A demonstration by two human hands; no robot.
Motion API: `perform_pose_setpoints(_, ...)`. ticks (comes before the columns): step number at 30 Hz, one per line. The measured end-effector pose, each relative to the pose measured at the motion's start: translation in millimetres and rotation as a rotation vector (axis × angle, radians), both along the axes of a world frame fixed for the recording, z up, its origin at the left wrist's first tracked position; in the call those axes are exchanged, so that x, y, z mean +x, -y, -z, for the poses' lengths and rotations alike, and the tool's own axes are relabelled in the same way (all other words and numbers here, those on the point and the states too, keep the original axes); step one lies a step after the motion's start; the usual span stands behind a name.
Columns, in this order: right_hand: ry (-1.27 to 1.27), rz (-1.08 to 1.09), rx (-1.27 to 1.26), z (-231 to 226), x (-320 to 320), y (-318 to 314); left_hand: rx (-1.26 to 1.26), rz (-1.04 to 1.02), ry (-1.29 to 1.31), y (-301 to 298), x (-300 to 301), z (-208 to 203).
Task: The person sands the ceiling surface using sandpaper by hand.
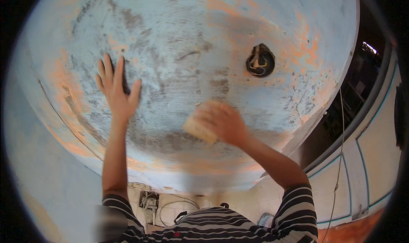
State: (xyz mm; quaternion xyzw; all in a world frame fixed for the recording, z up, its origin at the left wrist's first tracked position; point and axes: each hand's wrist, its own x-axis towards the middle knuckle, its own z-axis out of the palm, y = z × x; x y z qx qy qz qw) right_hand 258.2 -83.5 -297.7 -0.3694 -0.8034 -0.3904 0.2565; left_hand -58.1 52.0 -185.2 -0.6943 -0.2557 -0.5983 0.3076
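left hand (116, 89): arm raised, fingers spread flat | right hand (223, 122): arm raised, fingers curled, gripping

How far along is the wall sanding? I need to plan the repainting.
Much of the pale blue plastered wall is worn to grey and orange patches. The right hand presses a tan sanding block against it, blurred; the left hand lies flat on the wall. Blue remains at the upper right.

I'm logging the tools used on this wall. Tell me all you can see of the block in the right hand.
The sanding block is a small, pale tan, roughly rectangular pad, blurred, so its material is unclear. It lies flat against the worn blue wall, below and left of the dark round wall hole. The right hand grips it from above, fingers covering most of it; only its lower left end shows.
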Motion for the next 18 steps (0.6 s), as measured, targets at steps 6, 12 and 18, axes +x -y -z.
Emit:
perform_pose_setpoints(6, -0.268, 0.201, 0.564, -197, -40, -26, 0.254, -0.044, -0.217, -52, -95, -120)
perform_pose_setpoints(12, -0.23, 0.12, 0.73, -265, -99, -59, 0.339, -0.089, -0.337, -72, -158, -156)
perform_pose_setpoints(18, -0.339, -0.073, 0.619, -291, -100, -33, 0.362, -0.11, -0.347, -80, -168, -145)
